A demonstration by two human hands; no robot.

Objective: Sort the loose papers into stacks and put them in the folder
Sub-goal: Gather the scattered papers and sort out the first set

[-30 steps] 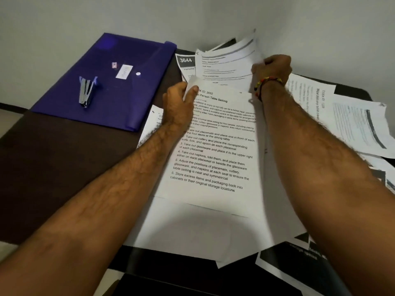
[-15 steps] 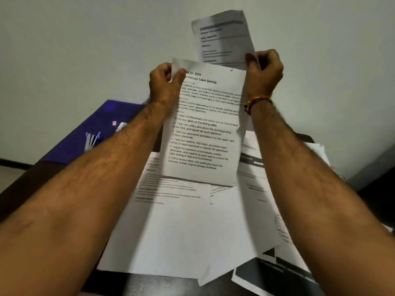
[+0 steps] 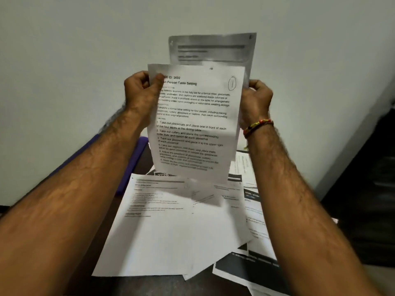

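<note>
Nearest, below both grips, loose printed sheets (image 3: 171, 229) lie overlapped on the dark table (image 3: 132, 285), some with black header bands at the lower right; above them, lifted clear of the pile, the left hand (image 3: 142, 92) pinches the upper left corner of a printed page (image 3: 194, 124) headed "Person Table Setting", thumb over its front; the right hand (image 3: 255, 101), a beaded bracelet (image 3: 257, 127) on its wrist, curls its fingers round the right edge of the held paper, though which sheet it clamps I cannot tell; a second, greyer sheet (image 3: 213, 50) stands behind the front page and rises above both grips; left of and under the left forearm a sliver of the purple folder (image 3: 136, 161) shows on the table; beyond everything, a pale wall (image 3: 85, 50).
</note>
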